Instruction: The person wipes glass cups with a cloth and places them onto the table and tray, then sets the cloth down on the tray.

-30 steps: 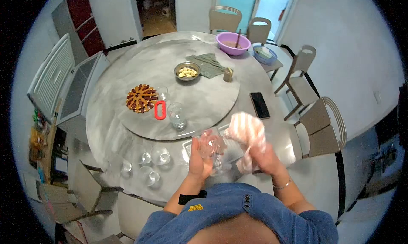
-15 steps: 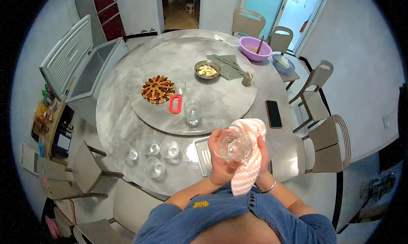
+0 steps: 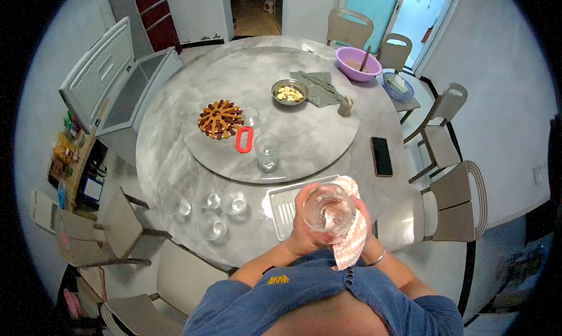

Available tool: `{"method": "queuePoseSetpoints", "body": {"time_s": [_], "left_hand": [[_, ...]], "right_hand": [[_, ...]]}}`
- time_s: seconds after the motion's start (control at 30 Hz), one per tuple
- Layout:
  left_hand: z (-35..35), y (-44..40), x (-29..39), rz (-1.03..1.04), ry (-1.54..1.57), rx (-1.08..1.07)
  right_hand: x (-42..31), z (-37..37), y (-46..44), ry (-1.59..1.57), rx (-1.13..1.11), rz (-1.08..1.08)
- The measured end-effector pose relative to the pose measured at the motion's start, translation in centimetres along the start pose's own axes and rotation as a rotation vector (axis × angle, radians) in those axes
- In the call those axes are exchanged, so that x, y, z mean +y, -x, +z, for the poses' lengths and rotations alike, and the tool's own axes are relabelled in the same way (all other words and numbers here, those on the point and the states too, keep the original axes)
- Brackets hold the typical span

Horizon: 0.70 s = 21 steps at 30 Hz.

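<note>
In front of my chest, my left hand [image 3: 301,235] is wrapped round a clear drinking glass [image 3: 329,209], whose open mouth faces up toward me. My right hand [image 3: 367,229] grips a pink-and-white patterned cloth [image 3: 351,245] pressed against the glass's right side. The cloth hangs down toward my shirt, and some of my right fingers are hidden behind it. Just beyond and left of the hands lies a white ribbed tray [image 3: 283,212], partly covered by my left hand. Several clear glasses [image 3: 212,226] stand on the table to the left.
The round marble table [image 3: 158,131] carries a turntable [image 3: 316,154] with glasses [image 3: 267,154], a red oval ring [image 3: 244,140], a patterned trivet [image 3: 220,119], a metal bowl [image 3: 290,93] and a grey cloth [image 3: 319,90]. A phone [image 3: 381,157] and purple basin [image 3: 358,65] sit right.
The cloth has slid lower and bunches more on the glass's right side. Both hands have shifted slightly right, uncovering more of the tray. The whole view has shifted a little.
</note>
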<state>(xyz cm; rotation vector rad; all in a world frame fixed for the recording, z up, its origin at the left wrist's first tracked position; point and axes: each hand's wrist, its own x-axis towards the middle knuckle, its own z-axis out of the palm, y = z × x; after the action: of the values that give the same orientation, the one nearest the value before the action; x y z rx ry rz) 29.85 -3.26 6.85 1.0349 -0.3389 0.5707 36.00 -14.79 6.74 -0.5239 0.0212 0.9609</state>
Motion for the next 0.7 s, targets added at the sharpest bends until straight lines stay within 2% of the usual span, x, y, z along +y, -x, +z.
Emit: {"method": "queuePoseSetpoints", "body": {"time_s": [0.03,0.13,0.17,0.27,0.3,0.37,0.4,0.5,0.53,0.57,0.63,0.7], "left_hand": [[-0.1,-0.2,0.0,-0.001,0.000,-0.003],[-0.3,-0.8,0.7,-0.165,0.070,0.144],[-0.6,-1.0,0.8,-0.163,0.070,0.141],[-1.6,-1.5,1.1,-0.368,-0.373,0.009],[-1.6,-1.5,0.9,-0.367,-0.375,0.008],[-1.4,-1.0,0.4,-0.509,-0.428,-0.085],[-1.4,-0.8,0.1,-0.422,-0.625,-0.197],[-0.7,-0.5,0.1,-0.501,-0.406,-0.241],[-0.8,-0.3,0.0,-0.500,-0.407,-0.243],[-0.8,-0.1,-0.1,-0.581,-0.321,-0.275],[-0.8,0.3,-0.6,-0.667,-0.233,-0.312],[-0.4,0.3,-1.1,-0.709,0.063,-0.194]], "right_hand": [[-0.4,-0.6,0.2,-0.002,0.000,-0.003],[-1.5,-0.6,1.1,0.777,0.103,-0.265],[-2.1,-0.1,1.4,0.777,0.101,-0.268],[-3.9,1.5,3.1,1.049,0.022,-0.483],[-4.4,1.8,3.6,1.049,0.020,-0.484],[-5.5,2.3,4.2,2.028,-0.287,-0.789],[-5.1,3.7,3.7,1.986,-0.329,-0.732],[-4.5,1.6,3.1,1.929,-0.326,-0.823],[-4.1,1.7,2.6,1.841,-0.373,-0.940],[-4.0,1.4,2.7,1.839,-0.370,-0.941],[-3.5,0.8,3.2,1.614,-0.231,-0.698],[-2.8,1.1,3.3,1.570,-0.179,-0.712]]}}
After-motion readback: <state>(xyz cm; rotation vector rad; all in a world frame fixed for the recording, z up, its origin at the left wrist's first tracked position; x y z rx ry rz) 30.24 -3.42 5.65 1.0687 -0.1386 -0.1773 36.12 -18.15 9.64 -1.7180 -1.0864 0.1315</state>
